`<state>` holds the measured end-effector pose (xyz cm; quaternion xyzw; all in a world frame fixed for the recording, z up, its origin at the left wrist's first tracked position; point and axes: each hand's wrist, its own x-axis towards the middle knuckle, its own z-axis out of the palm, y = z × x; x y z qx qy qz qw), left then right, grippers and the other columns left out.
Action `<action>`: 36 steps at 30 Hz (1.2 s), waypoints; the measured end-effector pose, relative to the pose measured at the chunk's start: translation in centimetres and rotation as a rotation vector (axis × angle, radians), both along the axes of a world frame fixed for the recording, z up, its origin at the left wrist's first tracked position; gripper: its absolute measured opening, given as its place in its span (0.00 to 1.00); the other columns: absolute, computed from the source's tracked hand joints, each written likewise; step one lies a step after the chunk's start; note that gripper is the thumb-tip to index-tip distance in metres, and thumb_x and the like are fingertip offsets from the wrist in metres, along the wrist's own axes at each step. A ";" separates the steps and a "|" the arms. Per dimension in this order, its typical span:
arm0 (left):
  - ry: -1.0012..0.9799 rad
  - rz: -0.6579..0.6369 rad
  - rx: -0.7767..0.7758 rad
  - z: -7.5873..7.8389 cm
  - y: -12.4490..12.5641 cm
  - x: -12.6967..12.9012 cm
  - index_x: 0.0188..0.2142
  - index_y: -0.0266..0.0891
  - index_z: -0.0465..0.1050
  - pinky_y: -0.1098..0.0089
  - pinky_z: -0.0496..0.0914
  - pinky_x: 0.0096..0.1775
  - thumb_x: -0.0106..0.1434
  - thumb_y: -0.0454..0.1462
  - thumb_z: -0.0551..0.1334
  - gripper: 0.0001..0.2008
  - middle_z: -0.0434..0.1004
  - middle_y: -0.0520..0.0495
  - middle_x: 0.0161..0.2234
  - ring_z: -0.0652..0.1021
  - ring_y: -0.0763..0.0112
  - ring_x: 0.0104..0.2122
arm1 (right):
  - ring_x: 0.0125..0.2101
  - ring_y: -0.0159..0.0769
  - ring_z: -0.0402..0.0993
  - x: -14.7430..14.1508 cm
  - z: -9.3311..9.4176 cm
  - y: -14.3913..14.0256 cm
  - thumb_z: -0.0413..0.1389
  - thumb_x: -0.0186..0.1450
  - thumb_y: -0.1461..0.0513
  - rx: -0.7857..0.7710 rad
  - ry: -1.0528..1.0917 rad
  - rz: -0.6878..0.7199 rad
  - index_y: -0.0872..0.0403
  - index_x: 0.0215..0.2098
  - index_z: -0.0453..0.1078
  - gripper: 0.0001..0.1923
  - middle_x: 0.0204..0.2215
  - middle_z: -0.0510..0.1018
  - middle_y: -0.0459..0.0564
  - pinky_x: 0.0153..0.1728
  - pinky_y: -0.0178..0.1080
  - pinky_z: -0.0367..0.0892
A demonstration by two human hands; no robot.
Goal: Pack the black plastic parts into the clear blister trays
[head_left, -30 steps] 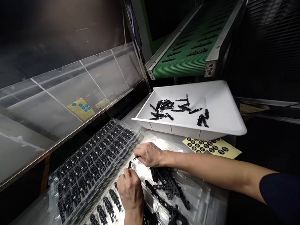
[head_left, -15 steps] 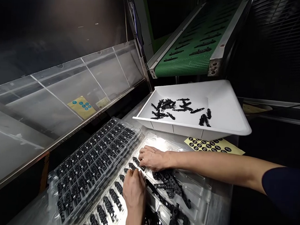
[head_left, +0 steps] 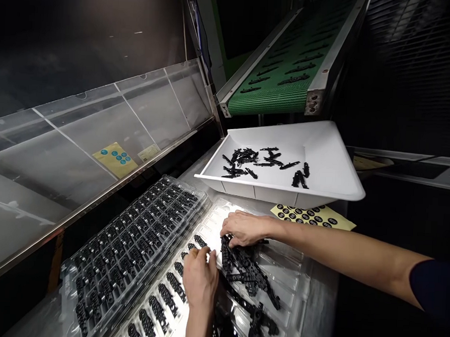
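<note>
My left hand [head_left: 201, 274] is over the clear plastic tray [head_left: 215, 215], beside a row of small black plastic parts [head_left: 167, 297] set in its pockets. Its fingers are bent towards the thumb; what they hold, if anything, is hidden. My right hand [head_left: 244, 229] reaches in from the right with curled fingers, at the top of a loose pile of black plastic parts [head_left: 252, 271] lying on the tray. One part's end shows between its thumb and fingers. More black parts lie below, near my left wrist.
A stack of clear trays filled with black parts [head_left: 132, 249] lies to the left. Behind stands a white bin [head_left: 322, 158] with loose black parts. Yellow sticker sheet [head_left: 316, 216] lies under its front edge. A green conveyor belt [head_left: 273, 98] carrying black parts slopes down above the bin.
My right hand has moved right, from the row in the tray onto the loose pile. My left hand stays by the row, its thumb now showing apart from the fingers. The view has shifted slightly.
</note>
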<state>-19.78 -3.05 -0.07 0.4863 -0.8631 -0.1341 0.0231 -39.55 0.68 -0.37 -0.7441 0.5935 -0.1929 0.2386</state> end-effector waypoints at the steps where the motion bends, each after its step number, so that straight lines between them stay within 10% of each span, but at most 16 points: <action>1: 0.012 -0.033 0.043 0.1 0.4 -0.6 0.44 0.39 0.75 0.65 0.64 0.41 0.64 0.45 0.53 0.18 0.73 0.42 0.41 0.71 0.60 0.43 | 0.37 0.39 0.73 -0.2 0.1 0.2 0.61 0.60 0.60 0.048 -0.047 -0.014 0.56 0.42 0.76 0.13 0.35 0.78 0.52 0.39 0.40 0.64; 15: 0.171 -0.007 0.359 1.5 2.7 1.0 0.33 0.42 0.70 0.67 0.65 0.34 0.62 0.42 0.52 0.11 0.76 0.49 0.30 0.74 0.67 0.30 | 0.30 0.30 0.72 -3.3 3.4 2.0 0.60 0.60 0.64 0.202 -0.766 -0.039 0.60 0.35 0.72 0.07 0.31 0.76 0.48 0.30 0.34 0.68; 26: 0.647 0.295 0.482 -0.7 3.1 7.0 0.40 0.39 0.71 0.62 0.69 0.45 0.50 0.50 0.63 0.22 0.76 0.42 0.41 0.76 0.59 0.42 | 0.33 0.34 0.72 1.5 -0.7 -8.1 0.64 0.57 0.68 -0.034 -0.281 0.020 0.57 0.39 0.77 0.11 0.32 0.78 0.48 0.37 0.37 0.66; 32: 0.633 0.270 0.349 0.4 1.5 6.5 0.42 0.40 0.72 0.56 0.67 0.49 0.54 0.45 0.59 0.18 0.73 0.42 0.45 0.74 0.57 0.45 | 0.42 0.44 0.67 1.8 -1.9 -6.7 0.66 0.56 0.65 -0.168 -0.169 -0.036 0.58 0.37 0.77 0.10 0.37 0.76 0.55 0.47 0.49 0.62; 36: 0.653 0.181 0.371 1.4 -0.1 3.6 0.44 0.41 0.71 0.59 0.69 0.48 0.56 0.43 0.59 0.17 0.74 0.43 0.45 0.75 0.61 0.44 | 0.37 0.33 0.71 1.4 0.1 -3.0 0.56 0.66 0.59 -0.141 -0.289 0.084 0.56 0.45 0.75 0.12 0.38 0.78 0.50 0.40 0.37 0.67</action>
